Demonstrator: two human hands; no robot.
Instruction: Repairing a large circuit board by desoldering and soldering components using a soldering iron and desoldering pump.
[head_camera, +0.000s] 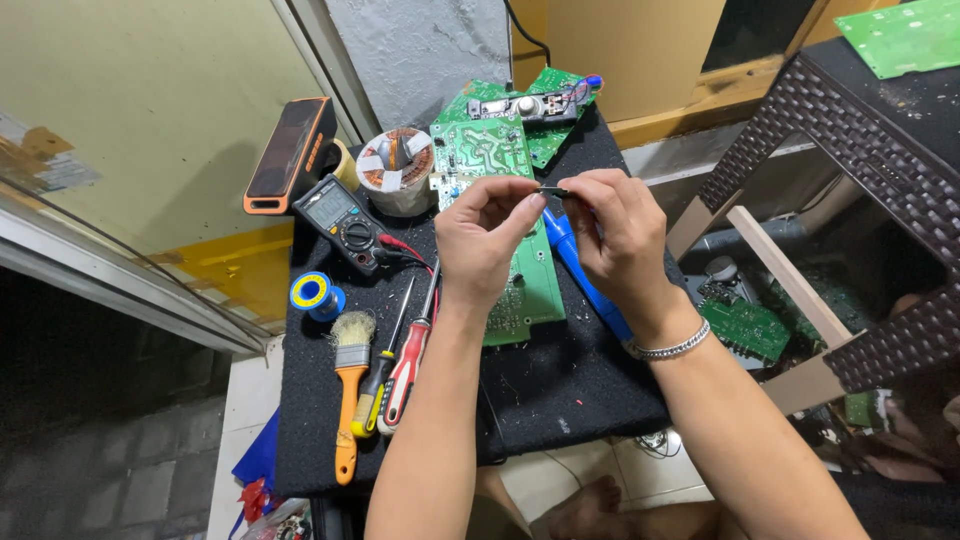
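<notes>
A small table covered with black felt (560, 390) carries a green printed circuit board (520, 290). Above the board, the left hand (487, 235) and the right hand (620, 235) both pinch a small dark component (553, 191) between the fingertips. An orange-handled brush (349, 385) lies near left.

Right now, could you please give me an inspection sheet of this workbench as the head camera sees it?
Surface: black felt-topped table, flecked with light crumbs.
Job's things: small dark part pinched between both hands above a green circuit board.
Clutter: multimeter, orange brush, two screwdrivers, solder reel, copper coil, blue-handled tool, more boards at the back.
Grips: left hand and right hand each shut on the part with their fingertips.
Cables: red and black meter leads; black cord up the wall.
Surroundings: brown woven stool, more boards on and under it; tiled floor.
</notes>
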